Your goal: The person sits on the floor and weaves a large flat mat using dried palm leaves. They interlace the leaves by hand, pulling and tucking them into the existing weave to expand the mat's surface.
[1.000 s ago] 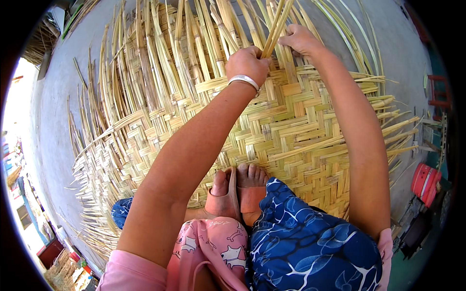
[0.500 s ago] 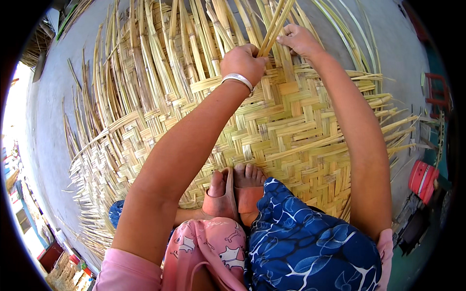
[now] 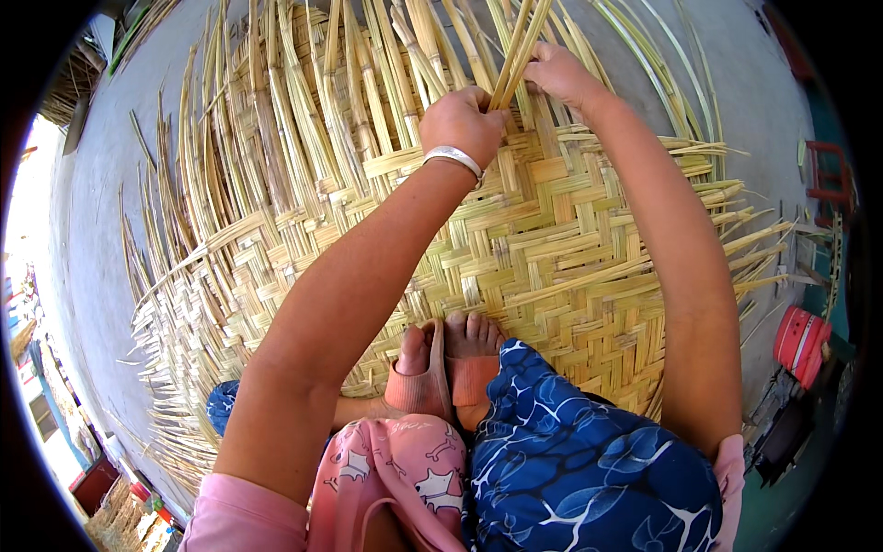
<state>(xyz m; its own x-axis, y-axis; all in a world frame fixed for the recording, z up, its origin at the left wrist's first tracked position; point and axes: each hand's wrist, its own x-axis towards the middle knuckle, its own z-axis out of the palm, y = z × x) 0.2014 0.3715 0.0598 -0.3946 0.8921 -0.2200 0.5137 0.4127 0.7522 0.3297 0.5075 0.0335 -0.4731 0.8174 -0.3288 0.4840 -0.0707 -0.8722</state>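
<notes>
A large herringbone mat of split cane (image 3: 552,235) is half woven in front of me, its loose upright strips (image 3: 303,120) fanning toward the far side. My left hand (image 3: 464,124), with a silver bangle (image 3: 452,155) at the wrist, is closed around a pair of raised cane strips (image 3: 517,55) near the woven edge. Just to the right and slightly farther, my right hand (image 3: 568,78) has its fingers curled against the same strips. Its fingertips are partly hidden behind them.
My feet in orange sandals (image 3: 418,391) rest on the mat's near part. Loose cane ends stick out past the mat's right and left edges over the grey floor (image 3: 87,230). A red round object (image 3: 802,345) and a dark red frame (image 3: 828,173) stand at the far right.
My right hand has shifted very slightly up and left, its fingers tucking closer behind the strips. The left hand keeps its hold almost in place.
</notes>
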